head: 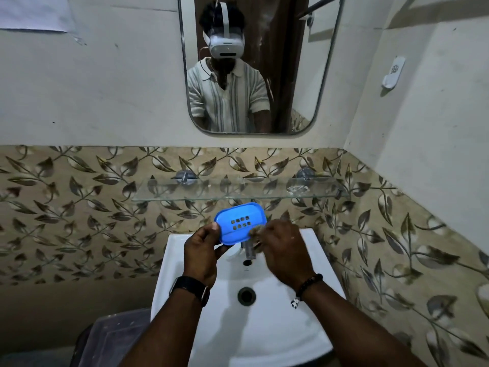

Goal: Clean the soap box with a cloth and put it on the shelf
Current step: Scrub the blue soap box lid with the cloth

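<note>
The left hand (202, 254) held the blue soap box (239, 223) over the white sink (304, 327). The right hand (284, 254) pressed a small cloth (256, 230) on its 4 o'clock edge. The glass shelf (211, 193) sat at 12 o'clock.

White sink (304, 327) with drain (246, 295), tap (249, 251), wall mirror (260, 64), leaf-patterned tiles (79, 213), plastic bin (113, 337)

White basin (291, 327) = landmark. Wall behind it: leaf-pattern tile band (79, 207), plain cream plaster (105, 102) above. Rounded mirror (304, 75) hangs straight above the basin. Right-hand wall has a small white holder (393, 72). Grey lidded bin (116, 337) sits low, left of the basin. Light dim.
</note>
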Tool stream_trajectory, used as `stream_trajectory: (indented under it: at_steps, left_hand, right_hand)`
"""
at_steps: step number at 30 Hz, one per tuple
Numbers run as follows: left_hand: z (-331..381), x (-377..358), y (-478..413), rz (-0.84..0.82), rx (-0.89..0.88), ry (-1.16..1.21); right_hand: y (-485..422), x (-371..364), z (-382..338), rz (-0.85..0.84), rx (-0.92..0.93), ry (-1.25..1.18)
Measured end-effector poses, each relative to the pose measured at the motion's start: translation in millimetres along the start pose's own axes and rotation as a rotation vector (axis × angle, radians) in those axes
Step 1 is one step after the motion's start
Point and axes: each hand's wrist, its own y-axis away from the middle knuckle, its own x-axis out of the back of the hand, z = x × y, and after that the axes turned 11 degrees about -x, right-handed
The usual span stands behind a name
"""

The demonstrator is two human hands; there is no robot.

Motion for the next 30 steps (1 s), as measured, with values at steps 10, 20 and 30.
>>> stream_trajectory:
  at_steps: [10, 20, 30]
  left_hand:
    - [-2.4, 0.4, 2.6, -0.157, -0.166, -0.105]
    - [-1.2, 30.1, -1.3, -0.622, -0.641, -0.745]
    - [-3.4, 19.8, 11.8, -0.422, -0.098, -0.183]
  right_hand:
    - [-15.5, -1.2, -3.6, 0.098, -1.179, -0.642]
    - [-18.7, -2.6, -0.2, -0.345, -1.422, -1.339]
    - [-13.0, -4.5, -11.6, -0.094, -1.256, -1.323]
